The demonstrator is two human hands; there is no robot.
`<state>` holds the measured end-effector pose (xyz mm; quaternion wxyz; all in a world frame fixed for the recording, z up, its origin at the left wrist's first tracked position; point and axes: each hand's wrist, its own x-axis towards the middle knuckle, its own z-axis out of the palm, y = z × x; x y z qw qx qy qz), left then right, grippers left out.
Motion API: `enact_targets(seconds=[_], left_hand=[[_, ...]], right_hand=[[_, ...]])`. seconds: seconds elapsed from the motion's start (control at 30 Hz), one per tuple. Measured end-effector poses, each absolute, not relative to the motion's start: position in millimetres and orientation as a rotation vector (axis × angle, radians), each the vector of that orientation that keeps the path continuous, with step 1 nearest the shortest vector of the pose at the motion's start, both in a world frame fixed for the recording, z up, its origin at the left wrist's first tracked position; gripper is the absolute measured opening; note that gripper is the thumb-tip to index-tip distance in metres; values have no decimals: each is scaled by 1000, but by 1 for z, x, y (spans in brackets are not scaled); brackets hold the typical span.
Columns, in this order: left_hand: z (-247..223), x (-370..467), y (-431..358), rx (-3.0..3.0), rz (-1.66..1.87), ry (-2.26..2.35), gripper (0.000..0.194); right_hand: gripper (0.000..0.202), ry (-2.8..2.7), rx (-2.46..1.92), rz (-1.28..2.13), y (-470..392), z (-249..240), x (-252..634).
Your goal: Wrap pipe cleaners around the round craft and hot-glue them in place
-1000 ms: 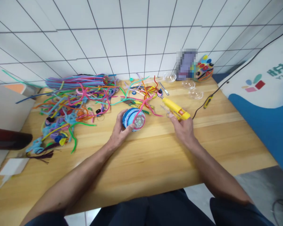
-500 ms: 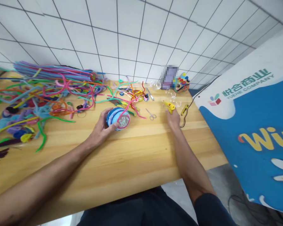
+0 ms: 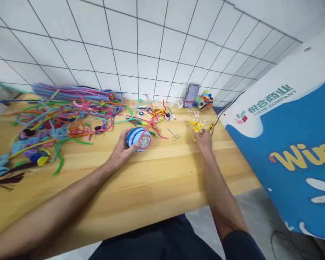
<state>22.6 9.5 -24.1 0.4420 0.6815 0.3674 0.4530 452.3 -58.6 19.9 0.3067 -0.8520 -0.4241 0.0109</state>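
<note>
Left hand (image 3: pixel 122 147): your thumb and fingers clamp the coiled piece (image 3: pixel 137 138)
Coiled piece: round, fuzzy blue bands, pink rim round mottled grey; nearer the table (image 3: pixel 162 184)'s back edge than its front
Right hand (image 3: pixel 205 140): touches the yellow glue gun (image 3: pixel 196 126); your grip is unclear
Pipe cleaners (image 3: pixel 82 104): bent, velvety tangle, back left

The phone (image 3: pixel 191 95) is pixelated, the board's large yellow word (image 3: pixel 300 155) runs off the right edge, and the left forearm (image 3: pixel 56 202) is cut off.
</note>
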Motion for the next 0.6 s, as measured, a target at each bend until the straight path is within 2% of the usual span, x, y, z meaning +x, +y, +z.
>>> enact_targets(seconds=[0.1,0.17,0.23,0.37,0.6], left_hand=[[-24,25,9,1676,1111,904,91],[-22,27,8,1680,1118,897,91],[-21,30,6,1684,1131,888,91],[-22,34,4,1702,1143,856,89],[-24,36,1,1736,1175,835,85]], right_hand=[[63,-1007,-2176,-97,-74,35,443],[57,-1049,-1906,-123,-81,45,421],[45,-1200,-1689,2,-83,52,388],[31,-1521,-1458,100,-74,64,315],[28,-1901,-1170,-64,-45,63,265]])
